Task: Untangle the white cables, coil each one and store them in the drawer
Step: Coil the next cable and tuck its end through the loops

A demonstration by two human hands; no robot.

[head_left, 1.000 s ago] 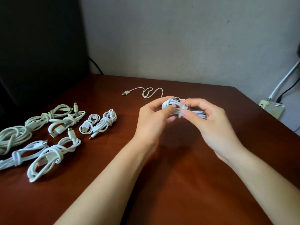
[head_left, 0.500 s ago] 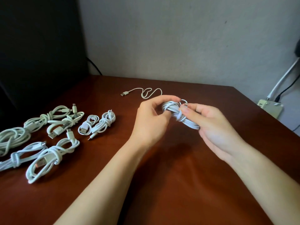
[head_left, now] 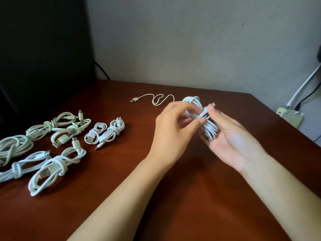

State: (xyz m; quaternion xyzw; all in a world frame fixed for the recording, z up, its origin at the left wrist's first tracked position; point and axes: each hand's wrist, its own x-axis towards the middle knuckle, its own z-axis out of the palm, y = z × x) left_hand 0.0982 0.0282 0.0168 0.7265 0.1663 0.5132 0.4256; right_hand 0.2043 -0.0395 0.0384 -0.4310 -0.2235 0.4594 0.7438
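Coiling: left hand [head_left: 172, 131] and right hand [head_left: 231, 136] pinch a white cable [head_left: 207, 126] above the tabletop [head_left: 173, 197]; next, probably tuck its end.

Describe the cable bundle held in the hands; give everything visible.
The coiled cable is white, smooth and plastic-looking, wound into several long loops with a strand wrapped round its middle. A small connector tip sticks up beside it. It is held tilted above the table; the left hand pinches its middle and the right hand cradles its lower end.
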